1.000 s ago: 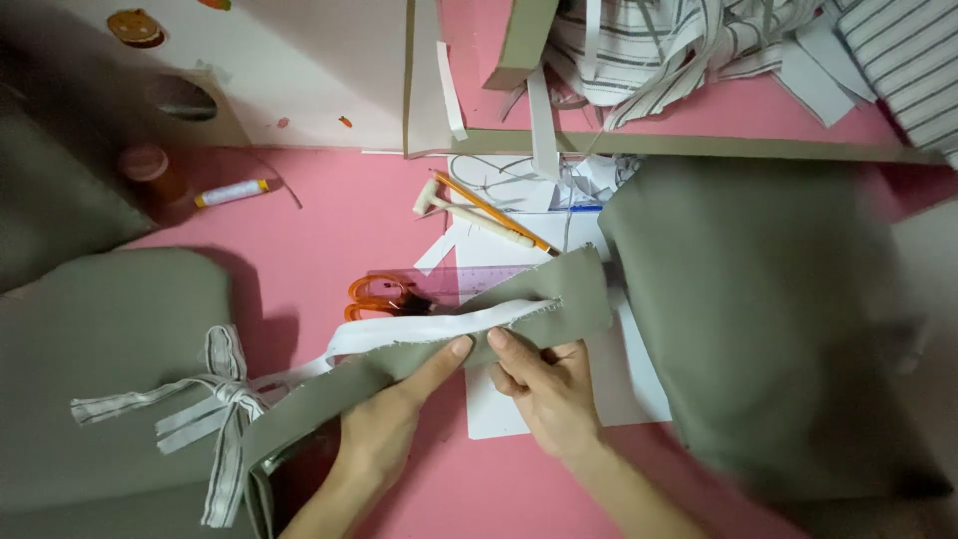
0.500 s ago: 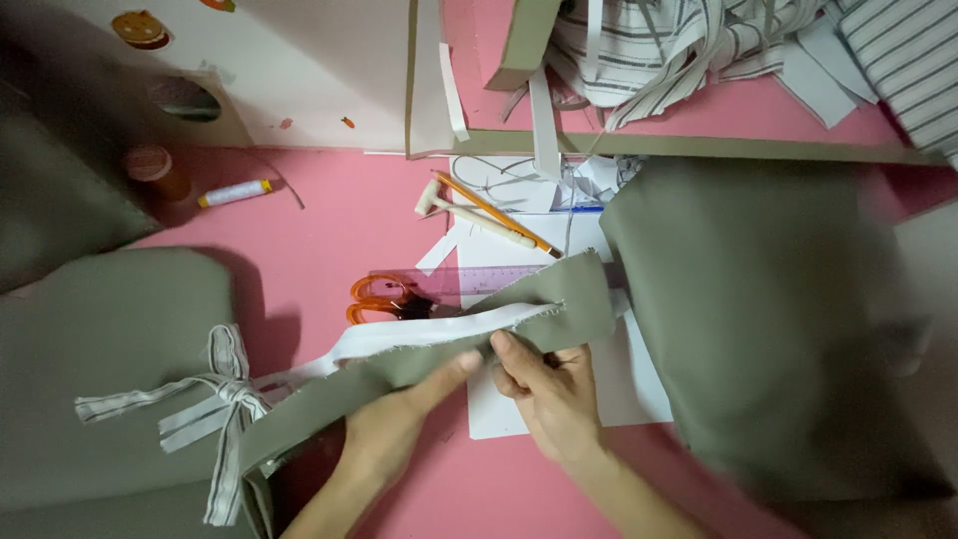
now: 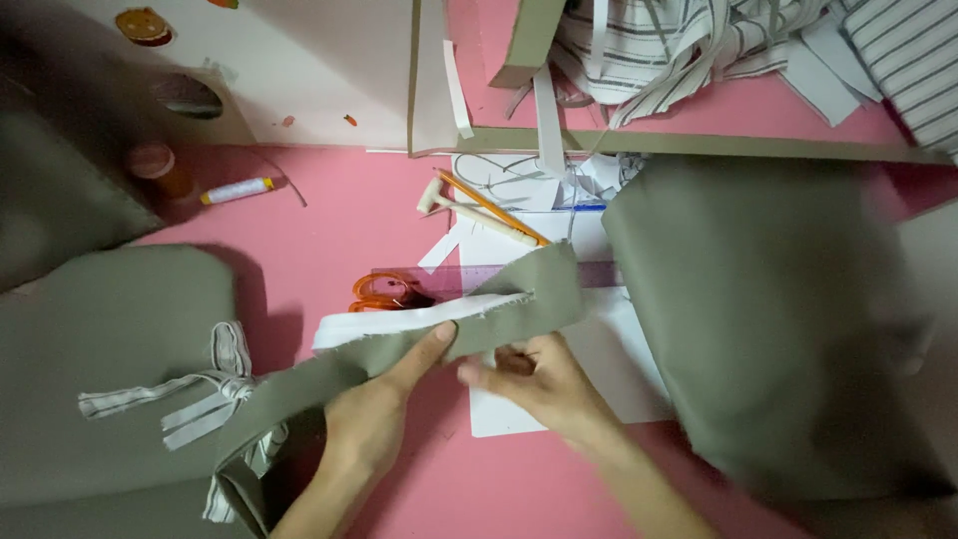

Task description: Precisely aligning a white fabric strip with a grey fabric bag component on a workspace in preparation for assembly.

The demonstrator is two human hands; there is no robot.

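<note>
The left hand point(image 3: 371, 419) comes up from the near edge of the pink counter point(image 3: 329, 215), its fingers loosely curled and its thumb stretched up and pressed against the underside edge of a long olive-green fabric strip point(image 3: 439, 334). That thumb pins the strip where a white strip point(image 3: 399, 324) with a frayed edge lies along its top. The right hand point(image 3: 539, 379) sits just beside the left, near the middle of the near edge, fingers bent inward and pinching the lower edge of the same olive strip; its fingertips are partly tucked under the cloth, so how tightly they close cannot be told. Both hands therefore grasp the strip, neither is released.

The strip runs slantwise from the near left part of the counter, where it droops and folds, up toward the centre, ending in a broad squared end. Under that end lie a violet ruler point(image 3: 479, 274) and white paper sheets point(image 3: 599, 369). Orange-handled scissors point(image 3: 384, 292) lie just behind the strip, touching the ruler's left end. A large olive cloth point(image 3: 768, 319) covers the right side; another olive cloth piece point(image 3: 100, 339) with a striped ribbon bow point(image 3: 200, 384) lies at the left. Toward the far edge sit a small hammer point(image 3: 469, 210), an orange pencil point(image 3: 494, 208), striped fabric point(image 3: 699, 40) and a white tube point(image 3: 238, 190).
</note>
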